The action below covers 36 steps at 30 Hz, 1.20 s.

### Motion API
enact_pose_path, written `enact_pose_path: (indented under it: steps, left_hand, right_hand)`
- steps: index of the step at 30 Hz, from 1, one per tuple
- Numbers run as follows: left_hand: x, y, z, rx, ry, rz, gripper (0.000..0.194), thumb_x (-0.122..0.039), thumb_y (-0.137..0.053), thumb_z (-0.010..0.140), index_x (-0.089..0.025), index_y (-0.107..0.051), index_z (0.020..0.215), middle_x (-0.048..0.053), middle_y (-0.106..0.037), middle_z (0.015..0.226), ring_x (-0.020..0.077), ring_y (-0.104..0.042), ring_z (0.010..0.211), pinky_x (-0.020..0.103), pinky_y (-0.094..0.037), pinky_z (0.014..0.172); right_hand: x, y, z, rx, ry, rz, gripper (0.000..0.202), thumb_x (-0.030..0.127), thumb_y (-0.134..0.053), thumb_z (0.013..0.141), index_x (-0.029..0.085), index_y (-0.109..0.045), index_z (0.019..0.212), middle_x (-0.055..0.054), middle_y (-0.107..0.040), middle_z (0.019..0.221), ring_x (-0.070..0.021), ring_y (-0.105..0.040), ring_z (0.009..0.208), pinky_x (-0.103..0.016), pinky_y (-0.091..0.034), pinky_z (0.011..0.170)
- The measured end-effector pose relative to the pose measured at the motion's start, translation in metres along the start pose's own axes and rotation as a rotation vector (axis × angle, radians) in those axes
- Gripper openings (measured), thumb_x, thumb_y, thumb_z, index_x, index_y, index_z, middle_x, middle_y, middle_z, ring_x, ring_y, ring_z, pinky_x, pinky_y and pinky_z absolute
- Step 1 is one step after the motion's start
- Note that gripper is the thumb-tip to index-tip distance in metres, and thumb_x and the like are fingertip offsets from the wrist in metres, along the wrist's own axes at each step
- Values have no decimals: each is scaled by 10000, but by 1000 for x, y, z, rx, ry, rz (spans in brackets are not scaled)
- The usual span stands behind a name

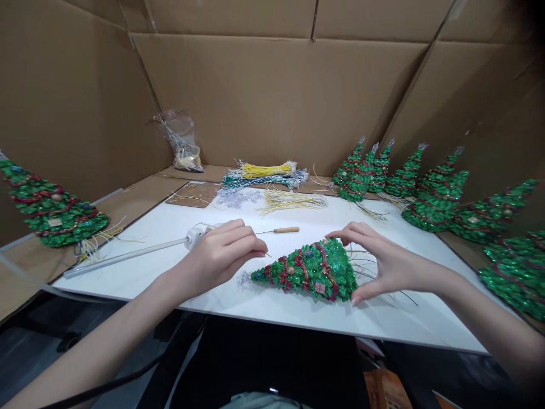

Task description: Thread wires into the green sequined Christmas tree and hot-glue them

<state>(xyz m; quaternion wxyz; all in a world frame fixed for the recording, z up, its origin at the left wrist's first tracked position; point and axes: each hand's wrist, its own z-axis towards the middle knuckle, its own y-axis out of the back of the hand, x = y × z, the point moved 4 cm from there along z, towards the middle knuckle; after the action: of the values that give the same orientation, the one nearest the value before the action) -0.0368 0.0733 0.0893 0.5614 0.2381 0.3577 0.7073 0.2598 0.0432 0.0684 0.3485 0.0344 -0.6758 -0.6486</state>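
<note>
The green tree [306, 270] lies on the near part of the white table [204, 289], tip left; it looks light, stiff and perhaps brittle — best held by its wide base, where the right hand [383, 264] clasps it between thumb and fingers. The left hand [230, 250], fingertips together, seems to pinch a wire [268, 255] (only its end shows).

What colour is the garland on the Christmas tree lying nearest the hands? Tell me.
The garland is dark red; the head view shows it best.
</note>
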Motion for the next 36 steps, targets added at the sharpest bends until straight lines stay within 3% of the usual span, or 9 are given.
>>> enact_pose_path:
  steps: [3, 6, 11, 14, 18, 23, 29, 32, 36]
  left_hand:
    - [0, 5, 9, -65, -33, 28, 94, -105, -553, 938, -175, -613, 957, 34, -649, 798, 135, -519, 740, 270, -427, 690]
    - [-13, 7, 22, -92, -140, 32, 89, -107, -564, 917, -176, -616, 940, 41, -649, 763, 152, -503, 714, 295, -413, 672]
    - [-55, -6, 42, -16, -369, -131, 182, -96, -460, 867, -138, -637, 855, 74, -632, 688, 178, -436, 628, 341, -357, 588]
    - [-70, -17, 43, 42, -399, -287, 186, -114, -471, 853, -125, -648, 797, 74, -601, 634, 180, -417, 595, 354, -343, 564]
    - [-69, -24, 33, 53, -303, -437, 141, -110, -509, 868, -119, -637, 810, 78, -608, 642, 172, -446, 604, 342, -372, 587]
    - [-55, -29, 17, 85, -75, -562, 80, -99, -542, 914, -124, -618, 920, 77, -653, 768, 155, -550, 706, 309, -428, 688]
    - [-39, -42, 12, 70, 183, -560, 120, -82, -541, 939, -116, -642, 994, 77, -671, 903, 135, -576, 850, 243, -454, 754]
    - [-35, -51, 12, 27, 214, -525, 156, -77, -518, 949, -101, -657, 1015, 87, -650, 917, 128, -578, 840, 235, -462, 747]
    - [-30, -59, 15, -42, 232, -443, 156, -91, -523, 952, -99, -668, 1010, 75, -629, 884, 114, -575, 795, 225, -461, 721]
  right_hand:
    - [1, 1, 1, 7, -11, 3, 943, 577, -840, 573, 320, -453, 1394, -85, -514, 1199, -324, -483, 1148, -462, -437, 992]
    - [0, 1, 1, 30, -34, 12, 951, 606, -820, 587, 323, -443, 1413, -88, -505, 1211, -325, -474, 1159, -467, -428, 1004]
    - [-1, 1, 3, 64, -60, 34, 959, 601, -807, 617, 315, -414, 1443, -83, -487, 1203, -306, -468, 1159, -447, -421, 1012]
    - [-2, 1, 4, 75, -56, 43, 948, 586, -800, 642, 305, -401, 1454, -80, -486, 1190, -296, -463, 1158, -433, -415, 1015]
    - [-4, 0, 3, 69, -74, 55, 928, 597, -782, 663, 302, -400, 1456, -83, -492, 1177, -295, -466, 1145, -430, -421, 998]
    - [-4, 0, 3, 67, -77, 59, 923, 606, -775, 667, 299, -404, 1455, -88, -497, 1173, -299, -467, 1134, -435, -429, 982]
    - [-4, 3, 1, 40, -54, 76, 938, 573, -788, 674, 340, -364, 1477, -74, -493, 1187, -284, -475, 1140, -427, -424, 992]
    - [2, 10, 1, -92, -33, 73, 841, 528, -778, 711, 336, -407, 1442, -68, -518, 1145, -263, -508, 1060, -400, -445, 930]
    - [13, 20, 2, -380, -62, 163, 372, 470, -660, 848, 251, -599, 1142, -41, -573, 934, -188, -528, 819, -313, -446, 718]
